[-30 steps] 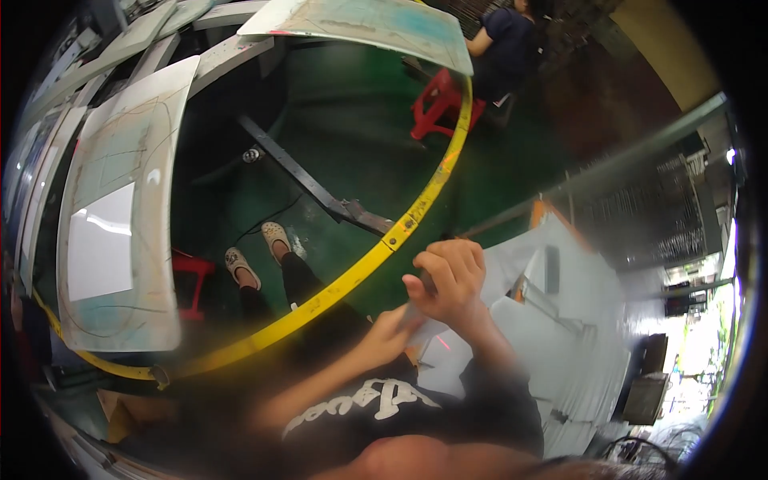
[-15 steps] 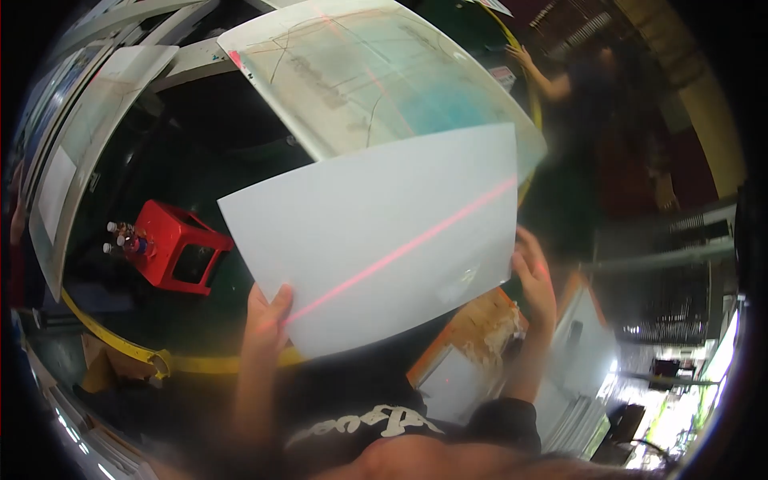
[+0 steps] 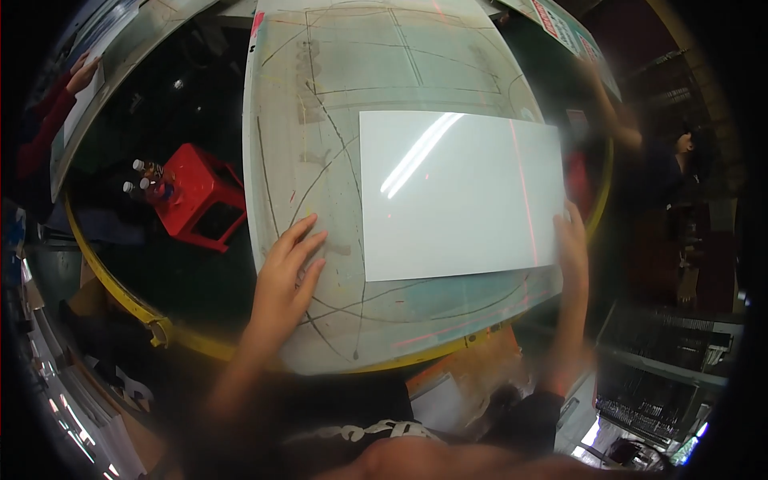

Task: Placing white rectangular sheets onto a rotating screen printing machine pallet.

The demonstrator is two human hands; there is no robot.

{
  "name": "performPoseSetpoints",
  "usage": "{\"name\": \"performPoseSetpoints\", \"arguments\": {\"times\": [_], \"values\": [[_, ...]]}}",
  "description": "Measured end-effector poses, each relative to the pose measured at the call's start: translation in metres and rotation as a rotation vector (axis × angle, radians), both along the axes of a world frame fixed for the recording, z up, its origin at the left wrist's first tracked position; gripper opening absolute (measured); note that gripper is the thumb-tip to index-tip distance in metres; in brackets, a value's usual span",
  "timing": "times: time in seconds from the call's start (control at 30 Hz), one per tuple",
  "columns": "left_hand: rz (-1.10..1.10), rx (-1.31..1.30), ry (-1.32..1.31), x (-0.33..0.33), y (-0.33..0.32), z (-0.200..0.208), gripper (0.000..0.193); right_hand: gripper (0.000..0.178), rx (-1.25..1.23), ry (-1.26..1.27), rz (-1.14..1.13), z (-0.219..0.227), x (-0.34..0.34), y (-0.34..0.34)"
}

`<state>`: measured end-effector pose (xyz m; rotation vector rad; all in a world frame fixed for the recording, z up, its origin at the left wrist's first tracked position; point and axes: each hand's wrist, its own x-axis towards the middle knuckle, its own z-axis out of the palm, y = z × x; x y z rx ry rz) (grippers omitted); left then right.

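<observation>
A glossy white sheet (image 3: 448, 200) lies on or just over a pale, stained board (image 3: 336, 304) marked with curved dark lines. Lamp glare and a thin red laser line cross the sheet. My right hand (image 3: 571, 244) is at the sheet's right edge, thumb and fingers closed against it; the exact grip is partly blurred. Left of the sheet, my left hand (image 3: 288, 272) is open over the board, its fingers apart and nothing in them. A gap separates its fingertips from the sheet's left edge.
A curved yellow rail (image 3: 120, 288) runs around below the boards. On the left, a red stool (image 3: 196, 192) carries several bottles (image 3: 148, 180). Another person's hands (image 3: 82, 74) work at a board on the far left. A second person (image 3: 656, 160) reaches toward a board at the right.
The white sheet has moved away from me and turned level over the board, which has shifted nearer beneath it. My left hand has let go of the sheet; my right hand stays at its edge.
</observation>
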<state>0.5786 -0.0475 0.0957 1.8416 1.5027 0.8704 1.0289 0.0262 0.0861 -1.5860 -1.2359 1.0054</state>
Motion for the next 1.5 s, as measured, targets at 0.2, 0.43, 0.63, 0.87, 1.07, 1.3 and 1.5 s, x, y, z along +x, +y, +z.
{"name": "performPoseSetpoints", "arguments": {"times": [0.2,0.43,0.63,0.87,1.07,1.3,1.5], "values": [[0.014,0.113,0.223,0.001,-0.008,-0.005,0.033,0.040,-0.006,-0.034,0.032,-0.008,-0.025,0.028],[0.011,0.143,0.270,0.006,-0.010,-0.005,0.031,0.040,-0.064,-0.010,0.028,-0.003,-0.038,0.039],[0.041,0.154,0.292,0.010,-0.010,-0.005,0.028,0.040,-0.076,-0.024,0.019,-0.002,-0.048,0.039],[0.048,0.142,0.283,0.010,-0.010,-0.002,0.026,0.041,-0.068,-0.028,0.045,-0.004,-0.043,0.042],[0.059,0.130,0.278,0.012,-0.011,-0.001,0.023,0.041,-0.073,-0.067,0.064,0.000,-0.046,0.045],[0.063,0.125,0.268,0.010,-0.012,-0.003,0.021,0.040,-0.081,-0.031,0.057,0.001,-0.052,0.044],[0.061,0.121,0.256,0.010,-0.012,-0.002,0.021,0.039,-0.076,-0.050,0.071,0.000,-0.049,0.044]]}}
